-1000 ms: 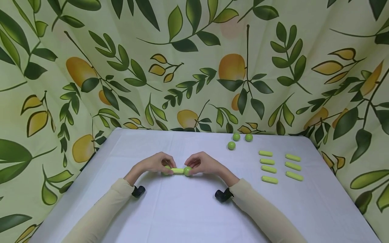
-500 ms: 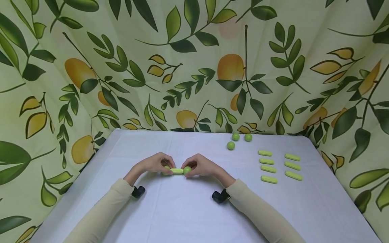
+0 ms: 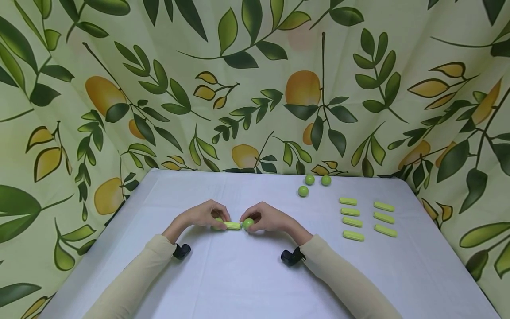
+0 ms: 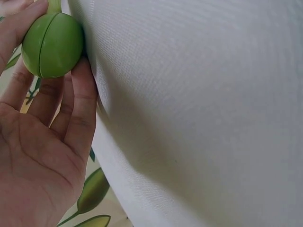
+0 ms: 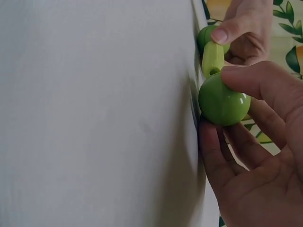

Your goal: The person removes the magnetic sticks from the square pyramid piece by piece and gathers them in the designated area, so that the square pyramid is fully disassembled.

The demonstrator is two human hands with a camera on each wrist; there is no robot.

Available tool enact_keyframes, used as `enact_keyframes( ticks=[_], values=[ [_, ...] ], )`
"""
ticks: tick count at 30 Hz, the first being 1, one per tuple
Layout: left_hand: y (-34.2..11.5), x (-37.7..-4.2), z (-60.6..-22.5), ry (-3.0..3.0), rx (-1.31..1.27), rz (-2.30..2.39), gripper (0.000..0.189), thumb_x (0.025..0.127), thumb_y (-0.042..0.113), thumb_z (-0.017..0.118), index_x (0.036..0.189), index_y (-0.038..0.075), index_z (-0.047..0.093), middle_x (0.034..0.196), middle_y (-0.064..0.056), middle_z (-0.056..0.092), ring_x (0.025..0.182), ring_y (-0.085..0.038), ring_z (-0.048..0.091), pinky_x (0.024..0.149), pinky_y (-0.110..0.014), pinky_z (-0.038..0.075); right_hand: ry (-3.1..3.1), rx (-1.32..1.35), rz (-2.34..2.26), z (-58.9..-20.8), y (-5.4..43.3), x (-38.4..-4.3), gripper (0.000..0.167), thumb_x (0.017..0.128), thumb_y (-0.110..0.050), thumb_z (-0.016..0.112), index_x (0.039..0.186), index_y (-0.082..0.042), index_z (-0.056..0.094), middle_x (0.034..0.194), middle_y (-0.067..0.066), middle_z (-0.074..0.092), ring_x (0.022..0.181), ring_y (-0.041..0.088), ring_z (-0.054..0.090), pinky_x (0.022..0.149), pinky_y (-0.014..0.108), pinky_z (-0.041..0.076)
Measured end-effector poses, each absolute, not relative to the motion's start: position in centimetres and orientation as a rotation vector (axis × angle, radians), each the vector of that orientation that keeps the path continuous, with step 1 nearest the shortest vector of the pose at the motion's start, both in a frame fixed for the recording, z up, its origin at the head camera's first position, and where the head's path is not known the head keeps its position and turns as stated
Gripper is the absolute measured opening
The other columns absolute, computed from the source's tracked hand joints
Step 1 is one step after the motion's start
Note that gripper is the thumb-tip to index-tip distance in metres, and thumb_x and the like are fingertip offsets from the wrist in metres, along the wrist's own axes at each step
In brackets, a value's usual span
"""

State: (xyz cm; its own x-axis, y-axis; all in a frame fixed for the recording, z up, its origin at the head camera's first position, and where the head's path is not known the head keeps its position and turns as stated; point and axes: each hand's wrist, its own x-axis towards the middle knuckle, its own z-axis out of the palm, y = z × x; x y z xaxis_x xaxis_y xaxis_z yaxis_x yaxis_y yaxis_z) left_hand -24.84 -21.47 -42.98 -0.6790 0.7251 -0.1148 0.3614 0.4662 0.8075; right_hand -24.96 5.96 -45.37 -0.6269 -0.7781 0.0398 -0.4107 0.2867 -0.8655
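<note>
My left hand (image 3: 206, 215) pinches a green ball (image 4: 53, 45) that has a seam round it. A short light-green rod (image 3: 232, 225) extends from that ball toward the right; its near end shows a hole in the right wrist view. A second green ball (image 5: 224, 99) is pinched between thumb and fingers of my right hand (image 3: 268, 217). This ball stands just off the rod's right end, with a narrow gap in the head view. The left thumb lies over the place where the first ball meets the rod, hiding part of that joint.
Three loose green balls (image 3: 303, 191) lie near the table's back edge. To the right, several light-green rods (image 3: 350, 222) lie in two columns on the white tablecloth (image 3: 235, 274). A leaf-patterned curtain (image 3: 255, 88) hangs behind the table.
Half a second ago the right hand's ball was against the rod's end; now it has shifted slightly right and a small gap shows. The left hand stays nearly still.
</note>
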Motion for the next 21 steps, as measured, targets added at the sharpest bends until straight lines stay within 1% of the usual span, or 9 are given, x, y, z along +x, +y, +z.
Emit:
enact_keyframes(
  ticks=[6,13,21],
  values=[
    [-21.4,-24.7,-42.8,2.285,0.87,1.077,0.012,0.087,0.001,0.08,0.098,0.001,0.074,0.095,-0.002,0.071,0.089,-0.018,0.064,0.08,-0.029,0.052,2.22,-1.019,-1.34,-45.1,8.0,-24.8,0.028,0.088,-0.003,0.078,0.115,0.0,0.074,0.112,0.004,0.07,0.097,0.016,0.064,0.087,0.03,0.055],
    [-21.5,-24.6,-42.9,2.297,0.843,1.077,0.012,0.087,0.002,0.08,0.098,0.002,0.074,0.095,-0.001,0.07,0.09,-0.019,0.063,0.082,-0.032,0.052,2.25,-0.979,-1.409,-44.6,11.3,-24.7,0.03,0.089,-0.008,0.079,0.117,0.002,0.072,0.116,0.011,0.07,0.102,0.022,0.064,0.091,0.034,0.054],
    [-21.5,-24.8,-43.5,2.313,0.835,1.078,0.013,0.087,0.003,0.08,0.098,0.002,0.074,0.096,-0.003,0.07,0.09,-0.02,0.062,0.081,-0.035,0.051,2.294,-0.937,-1.453,-43.9,15.5,-24.5,0.033,0.089,-0.01,0.081,0.117,0.003,0.071,0.112,0.006,0.071,0.102,0.023,0.065,0.09,0.032,0.053]
  ],
)
